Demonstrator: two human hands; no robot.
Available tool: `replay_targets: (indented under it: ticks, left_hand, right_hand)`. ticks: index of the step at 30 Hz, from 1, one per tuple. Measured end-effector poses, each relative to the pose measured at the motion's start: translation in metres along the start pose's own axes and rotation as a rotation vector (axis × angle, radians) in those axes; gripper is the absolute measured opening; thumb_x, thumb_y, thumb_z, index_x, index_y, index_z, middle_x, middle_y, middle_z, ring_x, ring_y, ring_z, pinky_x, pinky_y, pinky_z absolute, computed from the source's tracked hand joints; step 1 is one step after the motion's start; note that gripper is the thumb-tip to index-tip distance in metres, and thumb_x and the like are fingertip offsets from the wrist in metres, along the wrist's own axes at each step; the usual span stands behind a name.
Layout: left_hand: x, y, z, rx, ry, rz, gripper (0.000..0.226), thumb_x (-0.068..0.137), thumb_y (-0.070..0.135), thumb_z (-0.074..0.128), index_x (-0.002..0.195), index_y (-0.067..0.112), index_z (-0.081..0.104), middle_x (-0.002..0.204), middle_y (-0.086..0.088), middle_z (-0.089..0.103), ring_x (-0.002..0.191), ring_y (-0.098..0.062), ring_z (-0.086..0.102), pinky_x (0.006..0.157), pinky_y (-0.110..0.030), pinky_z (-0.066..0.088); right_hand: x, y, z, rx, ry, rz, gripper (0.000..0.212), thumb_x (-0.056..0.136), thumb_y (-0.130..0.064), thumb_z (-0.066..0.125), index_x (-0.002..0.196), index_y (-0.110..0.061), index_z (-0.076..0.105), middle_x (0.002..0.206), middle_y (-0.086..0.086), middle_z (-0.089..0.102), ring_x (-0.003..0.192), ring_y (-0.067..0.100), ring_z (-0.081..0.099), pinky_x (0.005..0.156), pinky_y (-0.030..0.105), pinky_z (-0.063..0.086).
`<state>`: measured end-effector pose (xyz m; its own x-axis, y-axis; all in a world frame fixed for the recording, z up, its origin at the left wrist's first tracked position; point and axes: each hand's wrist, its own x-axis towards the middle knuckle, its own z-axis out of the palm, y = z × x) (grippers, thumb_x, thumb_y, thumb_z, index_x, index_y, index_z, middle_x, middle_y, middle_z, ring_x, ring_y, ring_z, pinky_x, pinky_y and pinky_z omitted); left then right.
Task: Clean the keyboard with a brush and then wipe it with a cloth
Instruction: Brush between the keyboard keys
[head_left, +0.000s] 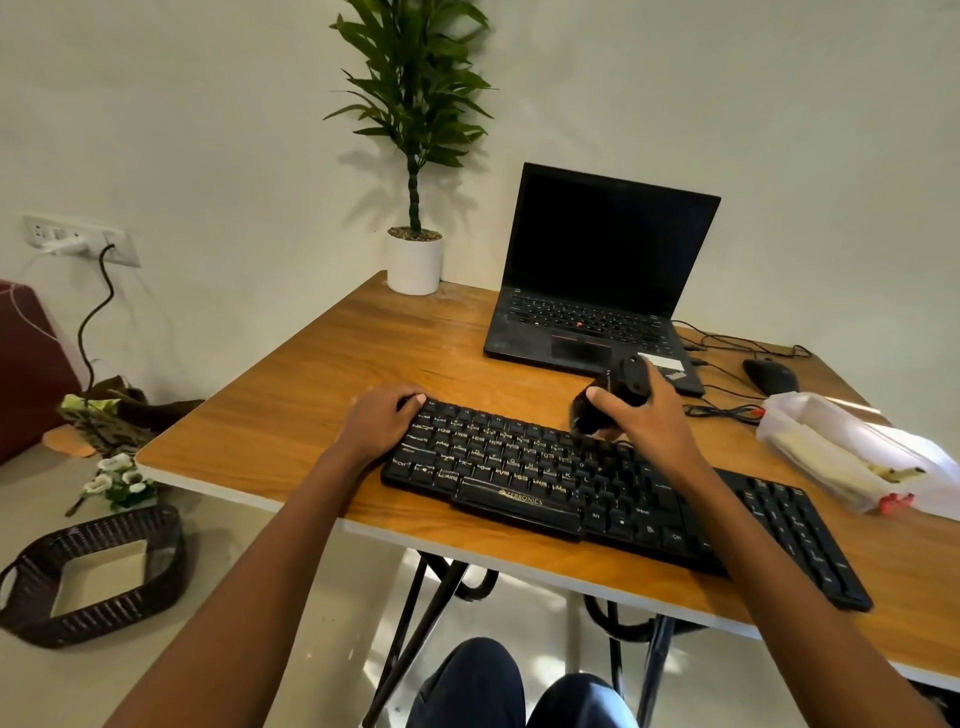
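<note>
Head view. Black keyboard (571, 483), pale legends, brand name on its front lip, lies aslant along the table's (311, 374) near edge. Left hand (376, 421) grips its far-left corner. Right hand (652, 415) grasps a black brush (587, 413), bristles meeting the top rows.

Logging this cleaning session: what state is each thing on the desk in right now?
Keyboard: flat on the table.
Brush: held, bristles down at the keyboard's back rows.
Left hand: holds the keyboard's left end.
Right hand: grips the brush.
Laptop: open, screen dark.
Mouse: lying untouched.
</note>
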<state>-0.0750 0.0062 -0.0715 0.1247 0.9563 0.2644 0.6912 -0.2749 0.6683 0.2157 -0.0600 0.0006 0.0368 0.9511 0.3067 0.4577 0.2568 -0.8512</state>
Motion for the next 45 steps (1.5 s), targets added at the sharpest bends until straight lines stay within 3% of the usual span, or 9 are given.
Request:
replay_targets:
  ticks: [3, 10, 13, 25, 28, 33, 36, 39, 45]
  left_hand:
    - [0.001, 0.002, 0.000, 0.001, 0.009, -0.001, 0.027, 0.099, 0.022, 0.044, 0.113, 0.014, 0.066, 0.116, -0.006, 0.065, 0.105, -0.024, 0.056, 0.099, -0.047, 0.039]
    - [0.001, -0.002, 0.000, 0.010, 0.006, -0.009, 0.027, 0.099, 0.026, 0.044, 0.111, 0.018, 0.067, 0.117, -0.003, 0.064, 0.109, -0.024, 0.055, 0.101, -0.049, 0.036]
    - [0.001, 0.000, 0.000, 0.016, 0.001, -0.002, 0.027, 0.099, 0.025, 0.043, 0.112, 0.018, 0.066, 0.117, -0.003, 0.064, 0.109, -0.022, 0.055, 0.101, -0.049, 0.036]
    - [0.007, -0.004, 0.005, 0.116, 0.019, -0.052, 0.034, 0.099, 0.030, 0.041, 0.119, 0.012, 0.061, 0.123, -0.006, 0.053, 0.115, -0.023, 0.048, 0.102, -0.040, 0.030]
    - [0.008, -0.005, 0.006, 0.114, 0.005, -0.055, 0.034, 0.099, 0.031, 0.040, 0.118, 0.013, 0.062, 0.122, -0.007, 0.054, 0.115, -0.024, 0.048, 0.105, -0.047, 0.030]
    - [0.007, -0.003, 0.006, 0.119, 0.008, -0.061, 0.034, 0.099, 0.032, 0.040, 0.119, 0.013, 0.061, 0.125, -0.007, 0.054, 0.118, -0.025, 0.047, 0.108, -0.051, 0.026]
    - [0.007, -0.003, 0.005, 0.111, 0.009, -0.063, 0.034, 0.099, 0.032, 0.040, 0.118, 0.012, 0.061, 0.124, -0.008, 0.054, 0.118, -0.026, 0.048, 0.107, -0.051, 0.027]
    - [0.006, -0.002, 0.005, 0.131, 0.015, -0.063, 0.035, 0.099, 0.032, 0.040, 0.118, 0.012, 0.061, 0.125, -0.008, 0.055, 0.117, -0.024, 0.048, 0.107, -0.048, 0.027]
    - [0.007, -0.004, 0.005, 0.123, 0.008, -0.061, 0.035, 0.099, 0.033, 0.040, 0.117, 0.013, 0.062, 0.124, -0.007, 0.056, 0.117, -0.024, 0.048, 0.107, -0.053, 0.027]
  right_hand:
    - [-0.001, 0.002, 0.000, 0.007, -0.102, 0.031, 0.023, 0.084, -0.021, 0.064, 0.101, -0.020, 0.048, 0.095, 0.003, 0.060, 0.072, 0.016, 0.063, 0.050, 0.018, 0.051]
    - [-0.002, 0.002, 0.004, -0.009, -0.040, 0.004, 0.028, 0.084, -0.019, 0.064, 0.106, -0.016, 0.048, 0.092, -0.001, 0.058, 0.073, 0.012, 0.060, 0.047, 0.014, 0.048]
    - [0.000, 0.004, 0.004, -0.069, 0.031, -0.059, 0.029, 0.083, -0.022, 0.066, 0.105, -0.019, 0.048, 0.091, -0.004, 0.057, 0.080, 0.014, 0.059, 0.058, 0.024, 0.054]
    - [0.005, -0.006, 0.001, -0.101, -0.157, -0.076, 0.029, 0.085, -0.023, 0.062, 0.108, -0.022, 0.043, 0.093, -0.005, 0.056, 0.077, 0.008, 0.059, 0.057, 0.017, 0.050]
    - [0.005, -0.007, 0.001, 0.056, -0.159, -0.018, 0.024, 0.085, -0.020, 0.063, 0.103, -0.020, 0.047, 0.097, 0.003, 0.060, 0.075, 0.014, 0.062, 0.054, 0.021, 0.053]
    - [0.004, -0.007, 0.004, -0.058, -0.139, -0.072, 0.032, 0.084, -0.021, 0.065, 0.109, -0.019, 0.045, 0.094, -0.007, 0.055, 0.079, 0.005, 0.057, 0.055, 0.008, 0.048]
    - [0.005, -0.008, 0.005, -0.018, -0.211, 0.020, 0.021, 0.084, -0.019, 0.063, 0.098, -0.018, 0.048, 0.088, 0.001, 0.059, 0.074, 0.023, 0.062, 0.048, 0.020, 0.050]
    - [0.008, -0.011, 0.010, -0.132, -0.152, -0.060, 0.022, 0.085, -0.020, 0.063, 0.100, -0.019, 0.046, 0.087, -0.001, 0.057, 0.077, 0.019, 0.058, 0.061, 0.029, 0.050]
    - [0.014, -0.017, 0.015, -0.167, -0.240, -0.019, 0.017, 0.086, -0.019, 0.060, 0.093, -0.006, 0.051, 0.083, 0.007, 0.058, 0.073, 0.019, 0.058, 0.063, 0.027, 0.047]
